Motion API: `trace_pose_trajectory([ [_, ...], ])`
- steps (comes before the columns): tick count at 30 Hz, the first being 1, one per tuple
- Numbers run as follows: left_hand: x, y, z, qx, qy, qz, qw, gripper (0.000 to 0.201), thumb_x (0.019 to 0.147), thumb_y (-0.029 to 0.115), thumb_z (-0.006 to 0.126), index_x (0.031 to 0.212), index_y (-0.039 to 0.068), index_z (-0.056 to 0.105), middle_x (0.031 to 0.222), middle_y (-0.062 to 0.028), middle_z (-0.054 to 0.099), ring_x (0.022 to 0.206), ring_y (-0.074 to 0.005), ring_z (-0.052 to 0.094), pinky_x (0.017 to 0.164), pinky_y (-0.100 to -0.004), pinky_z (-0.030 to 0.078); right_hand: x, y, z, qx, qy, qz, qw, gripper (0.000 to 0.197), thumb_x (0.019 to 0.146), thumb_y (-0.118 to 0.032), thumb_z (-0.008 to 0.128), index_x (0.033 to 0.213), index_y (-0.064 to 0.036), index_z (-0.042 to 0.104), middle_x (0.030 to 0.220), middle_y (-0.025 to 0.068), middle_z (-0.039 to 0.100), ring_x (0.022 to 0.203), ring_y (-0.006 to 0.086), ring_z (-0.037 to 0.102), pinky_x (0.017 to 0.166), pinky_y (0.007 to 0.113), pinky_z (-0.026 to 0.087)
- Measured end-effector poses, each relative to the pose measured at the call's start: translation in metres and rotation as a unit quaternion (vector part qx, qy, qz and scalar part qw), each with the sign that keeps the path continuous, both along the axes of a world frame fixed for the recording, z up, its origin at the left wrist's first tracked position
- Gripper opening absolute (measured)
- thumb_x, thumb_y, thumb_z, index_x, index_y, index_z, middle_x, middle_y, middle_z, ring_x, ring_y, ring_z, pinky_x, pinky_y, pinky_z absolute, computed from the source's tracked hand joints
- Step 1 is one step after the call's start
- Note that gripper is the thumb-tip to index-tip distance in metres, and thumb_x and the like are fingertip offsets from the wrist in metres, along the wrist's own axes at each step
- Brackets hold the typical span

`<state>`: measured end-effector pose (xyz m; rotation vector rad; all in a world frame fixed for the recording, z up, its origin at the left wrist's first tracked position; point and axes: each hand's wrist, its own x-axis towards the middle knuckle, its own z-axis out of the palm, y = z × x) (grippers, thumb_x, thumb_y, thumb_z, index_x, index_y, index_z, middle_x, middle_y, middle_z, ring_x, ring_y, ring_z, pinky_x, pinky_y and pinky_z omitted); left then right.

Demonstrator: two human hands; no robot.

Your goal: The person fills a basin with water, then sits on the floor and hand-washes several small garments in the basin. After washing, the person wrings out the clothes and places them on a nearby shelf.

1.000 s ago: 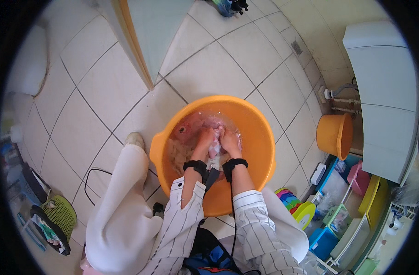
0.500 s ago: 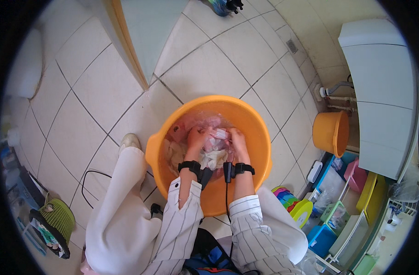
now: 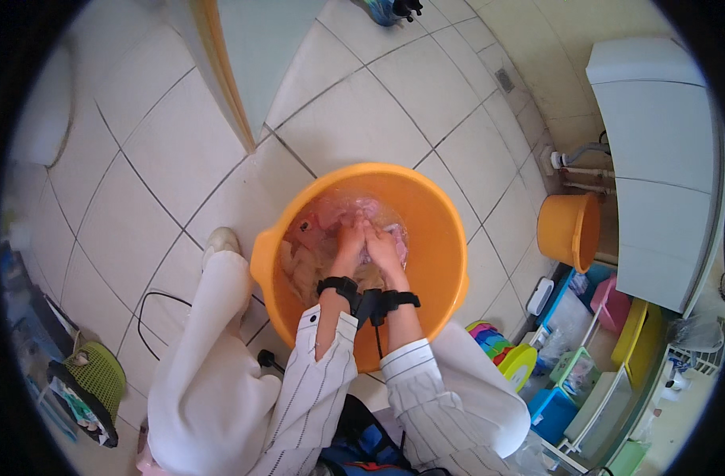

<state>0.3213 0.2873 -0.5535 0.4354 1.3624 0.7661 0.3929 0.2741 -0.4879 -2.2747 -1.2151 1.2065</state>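
A large orange plastic basin (image 3: 434,238) stands on the tiled floor between my knees. It holds water and pink and pale wet cloth (image 3: 319,230). My left hand (image 3: 350,242) and my right hand (image 3: 382,247) are side by side in the water, pressed together on the cloth in the middle of the basin. Both wrists wear black bands, and my striped sleeves are pushed up above them.
A small orange bucket (image 3: 569,230) stands at the right by a white appliance (image 3: 664,159). Coloured tubs and boxes (image 3: 584,373) crowd the lower right. A green basket (image 3: 93,381) sits at the lower left, and a door edge (image 3: 224,79) stands beyond the basin.
My hands have come back together in the basin's middle after shifting apart on the cloth. The view has tilted slightly, so the basin sits lower in the picture.
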Motion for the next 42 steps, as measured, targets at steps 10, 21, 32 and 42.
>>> trace_pose_trajectory([
  [10, -0.013, -0.012, -0.013, -0.036, -0.222, -0.036, 0.974, 0.026, 0.090, 0.015, 0.051, 0.111, 0.002, 0.059, 0.106, -0.0063, 0.062, 0.090, -0.0143, 0.057, 0.076, -0.0291, 0.048, -0.008, 0.012, 0.013, -0.009, -0.064, 0.128, 0.990, 0.052, 0.093, -0.039, 0.041, 0.080, 0.0058, 0.064, 0.079, 0.0304, 0.061, 0.078, 0.0456, 0.060, 0.073, 0.051, 0.045],
  [21, -0.024, -0.023, 0.004, 0.092, 0.295, -0.198, 0.930, 0.049, 0.089, 0.035, 0.049, 0.117, -0.006, 0.049, 0.105, -0.0297, 0.059, 0.097, -0.0453, 0.057, 0.078, -0.0481, 0.047, -0.002, -0.002, -0.035, -0.016, -0.154, 0.070, 0.985, 0.045, 0.090, -0.033, 0.053, 0.117, 0.0026, 0.051, 0.101, 0.0330, 0.059, 0.101, 0.0441, 0.056, 0.088, 0.047, 0.043],
  [32, -0.018, 0.012, 0.013, -0.074, -0.057, -0.201, 0.975, 0.038, 0.093, 0.028, 0.049, 0.113, -0.003, 0.056, 0.095, -0.0180, 0.066, 0.087, -0.0277, 0.063, 0.074, -0.0346, 0.049, 0.005, 0.013, -0.012, 0.040, -0.092, 0.040, 0.994, 0.048, 0.094, -0.040, 0.043, 0.101, 0.0041, 0.060, 0.093, 0.0290, 0.063, 0.086, 0.0432, 0.061, 0.076, 0.046, 0.047],
  [42, -0.061, 0.014, 0.063, 0.062, 0.498, -0.196, 0.842, 0.048, 0.081, 0.017, 0.061, 0.125, 0.004, 0.046, 0.127, -0.0252, 0.042, 0.119, -0.0421, 0.040, 0.097, -0.0464, 0.037, 0.018, 0.027, -0.020, 0.036, -0.006, -0.132, 0.991, 0.045, 0.089, -0.034, 0.053, 0.104, 0.0079, 0.056, 0.094, 0.0288, 0.062, 0.089, 0.0370, 0.062, 0.077, 0.044, 0.049],
])
